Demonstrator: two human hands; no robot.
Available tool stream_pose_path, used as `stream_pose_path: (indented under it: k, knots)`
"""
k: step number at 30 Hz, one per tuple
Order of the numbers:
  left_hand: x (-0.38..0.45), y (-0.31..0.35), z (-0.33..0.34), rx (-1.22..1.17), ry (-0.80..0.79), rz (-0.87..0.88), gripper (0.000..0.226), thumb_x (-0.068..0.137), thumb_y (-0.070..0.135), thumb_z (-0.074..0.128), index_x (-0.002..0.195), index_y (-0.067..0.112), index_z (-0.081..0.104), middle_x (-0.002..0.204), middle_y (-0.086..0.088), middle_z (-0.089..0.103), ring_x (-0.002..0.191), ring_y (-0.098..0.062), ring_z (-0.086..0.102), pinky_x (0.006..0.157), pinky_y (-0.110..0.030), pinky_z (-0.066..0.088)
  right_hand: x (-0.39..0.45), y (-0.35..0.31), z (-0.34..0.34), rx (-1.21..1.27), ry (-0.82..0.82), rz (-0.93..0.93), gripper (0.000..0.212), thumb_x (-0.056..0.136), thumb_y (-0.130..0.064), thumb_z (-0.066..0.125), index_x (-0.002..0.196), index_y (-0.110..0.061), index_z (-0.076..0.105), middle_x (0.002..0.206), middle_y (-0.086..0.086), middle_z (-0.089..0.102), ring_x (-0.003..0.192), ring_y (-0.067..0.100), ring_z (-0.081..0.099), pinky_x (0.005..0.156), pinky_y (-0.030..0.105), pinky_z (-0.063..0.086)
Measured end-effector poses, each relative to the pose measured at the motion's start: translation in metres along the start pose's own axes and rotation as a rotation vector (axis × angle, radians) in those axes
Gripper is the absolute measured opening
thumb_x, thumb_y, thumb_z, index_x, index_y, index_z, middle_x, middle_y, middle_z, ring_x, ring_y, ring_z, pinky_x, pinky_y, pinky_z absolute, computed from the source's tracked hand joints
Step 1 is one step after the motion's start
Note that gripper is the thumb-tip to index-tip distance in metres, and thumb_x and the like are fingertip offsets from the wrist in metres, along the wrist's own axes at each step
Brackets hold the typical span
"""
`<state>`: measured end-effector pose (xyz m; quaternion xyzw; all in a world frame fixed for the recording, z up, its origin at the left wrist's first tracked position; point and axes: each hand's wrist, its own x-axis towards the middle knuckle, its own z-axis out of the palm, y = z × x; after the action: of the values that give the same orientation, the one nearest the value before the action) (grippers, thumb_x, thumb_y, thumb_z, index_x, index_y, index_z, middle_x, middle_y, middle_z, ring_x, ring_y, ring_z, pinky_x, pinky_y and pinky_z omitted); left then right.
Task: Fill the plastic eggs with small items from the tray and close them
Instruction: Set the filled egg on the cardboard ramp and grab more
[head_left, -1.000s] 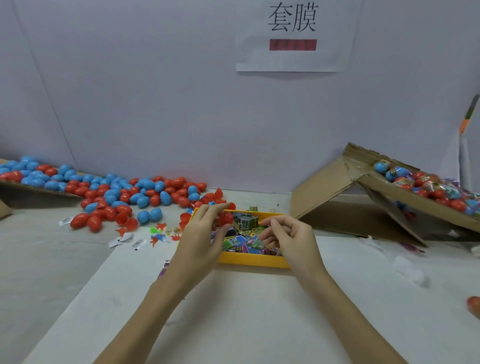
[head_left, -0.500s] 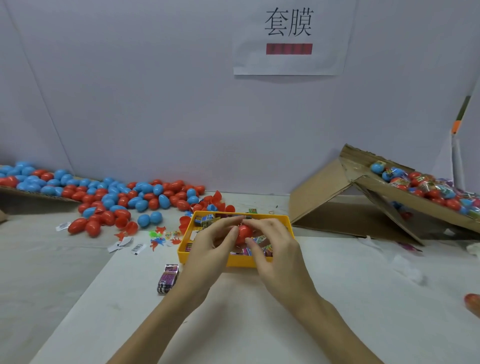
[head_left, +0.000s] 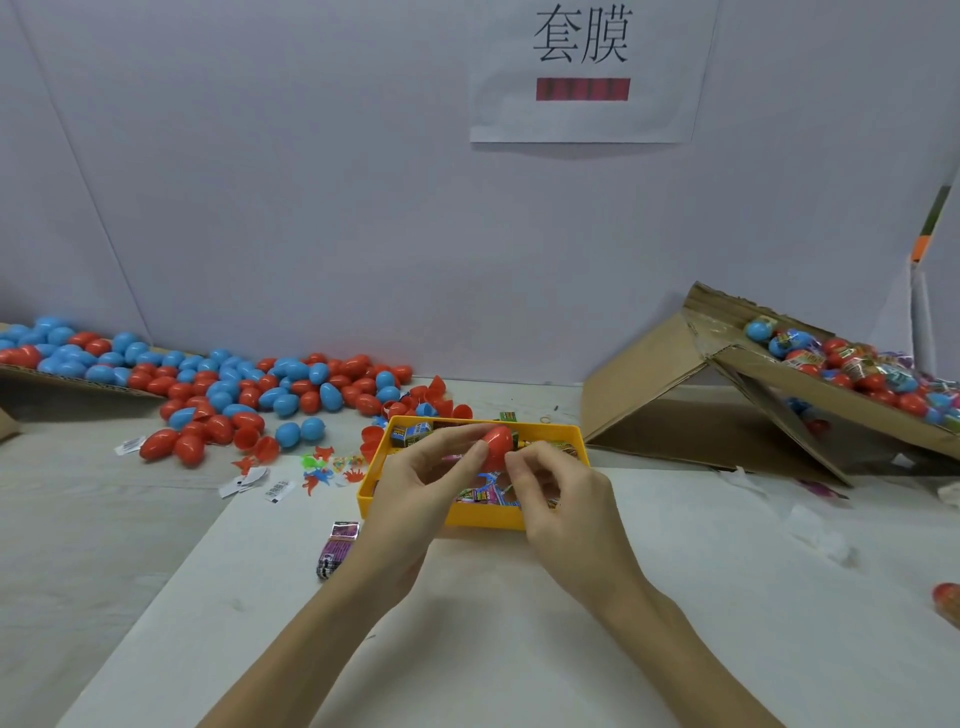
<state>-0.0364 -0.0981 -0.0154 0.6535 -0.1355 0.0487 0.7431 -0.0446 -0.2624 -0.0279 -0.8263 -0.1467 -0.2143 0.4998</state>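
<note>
- Red plastic is being shown at the middle of the scene: a red egg (head_left: 497, 441) is being held above the yellow tray (head_left: 480, 517), pinched between both hands.
- The egg is being gripped from the left by the left hand (head_left: 415, 493), thumb and forefinger curled against its side.
- The egg's right side is being pinched by the fingertips of the right hand (head_left: 566, 499), the remaining fingers being kept curled.
- Small colourful packets (head_left: 488, 491) are being carried in the tray, which is being rested on the white bench (head_left: 519, 649) just beyond the wrists.
- A purple packet (head_left: 338, 548) is being left lying on the bench, just near-left of the tray.
- A heap of loose red and blue eggs (head_left: 234, 384) is being spread over the far left of the bench, with small toy pieces (head_left: 324, 467) between it and the tray.
- Wrapped eggs (head_left: 857, 369) are being kept in a tilted cardboard box (head_left: 727, 395) at the far right.
- A paper sign (head_left: 584, 67) is being displayed on the far wall.
</note>
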Motion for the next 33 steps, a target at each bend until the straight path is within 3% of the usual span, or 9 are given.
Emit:
stream_pose_path:
  k: [3,6,11,17,21,25,29,31,33]
  knots:
    - [0.0,0.0,-0.001,0.003,0.0,-0.007,0.023,0.092,0.031,0.071,0.113,0.037,0.078,0.113,0.014,0.075,0.106,-0.011,0.072,0.08,-0.017,0.056,0.0,0.002,0.001,-0.017,-0.015,0.044,0.027,0.105,-0.035,0.049,0.105,-0.018,0.071,0.095,-0.011,0.071,0.094,0.0,0.067,0.074,0.019,0.057]
    - [-0.001,-0.001,0.002,0.14,-0.005,0.095,0.032,0.09,0.025,0.075,0.119,0.039,0.073,0.11,0.018,0.074,0.106,-0.005,0.07,0.081,-0.014,0.055,0.004,0.0,-0.001,0.133,0.066,0.13,0.035,0.095,-0.049,0.05,0.105,-0.022,0.069,0.091,-0.009,0.073,0.08,0.003,0.07,0.068,0.014,0.054]
    - [-0.001,-0.006,0.003,0.257,-0.039,0.223,0.05,0.088,0.01,0.08,0.129,0.032,0.063,0.116,0.016,0.07,0.113,-0.007,0.067,0.089,-0.016,0.054,0.007,0.001,-0.003,0.301,0.053,0.221,0.018,0.096,-0.028,0.069,0.107,-0.015,0.072,0.099,-0.002,0.076,0.093,0.014,0.074,0.079,0.03,0.063]
    - [-0.001,-0.004,0.001,0.198,-0.028,0.108,0.019,0.096,0.029,0.069,0.115,0.03,0.073,0.107,0.012,0.075,0.099,-0.01,0.073,0.082,-0.018,0.056,0.007,0.001,-0.007,0.352,0.039,0.22,0.015,0.095,-0.025,0.069,0.109,-0.019,0.072,0.104,-0.005,0.075,0.101,0.008,0.071,0.086,0.025,0.061]
    - [0.0,-0.005,0.001,0.222,-0.018,0.139,0.021,0.091,0.017,0.077,0.11,0.022,0.073,0.104,0.012,0.076,0.098,-0.008,0.073,0.079,-0.016,0.056,0.008,0.001,-0.006,0.381,0.01,0.236,0.019,0.097,-0.027,0.068,0.114,-0.02,0.073,0.104,-0.003,0.076,0.098,0.014,0.074,0.08,0.027,0.062]
    - [0.001,-0.007,-0.001,0.258,-0.05,0.143,0.031,0.089,0.014,0.079,0.117,0.022,0.07,0.111,0.013,0.071,0.104,-0.009,0.071,0.083,-0.018,0.056,0.008,0.006,-0.007,0.321,-0.026,0.248,0.016,0.095,-0.022,0.072,0.11,-0.018,0.075,0.102,-0.003,0.077,0.096,0.016,0.074,0.083,0.029,0.062]
    - [0.001,-0.007,-0.001,0.175,-0.05,0.036,0.021,0.096,0.025,0.07,0.117,0.026,0.071,0.103,0.005,0.076,0.09,-0.016,0.075,0.076,-0.021,0.058,0.009,0.006,-0.009,0.278,-0.112,0.149,0.026,0.097,-0.015,0.07,0.12,-0.027,0.074,0.114,-0.013,0.074,0.108,0.009,0.07,0.092,0.026,0.059]
    - [0.003,-0.008,-0.003,0.225,0.013,0.044,0.021,0.094,0.022,0.074,0.114,0.027,0.071,0.102,0.011,0.075,0.091,-0.01,0.074,0.075,-0.018,0.057,0.01,0.008,-0.009,0.228,-0.098,0.132,0.033,0.099,-0.012,0.066,0.127,-0.028,0.07,0.118,-0.013,0.073,0.109,0.006,0.069,0.093,0.024,0.058]
    - [0.005,-0.009,-0.007,0.277,0.064,0.047,0.027,0.089,0.019,0.079,0.112,0.029,0.07,0.102,0.026,0.07,0.096,0.003,0.069,0.073,-0.013,0.055,0.009,0.013,-0.01,0.002,-0.049,0.085,0.031,0.101,-0.013,0.063,0.129,-0.025,0.068,0.12,-0.01,0.071,0.109,0.004,0.066,0.093,0.022,0.057]
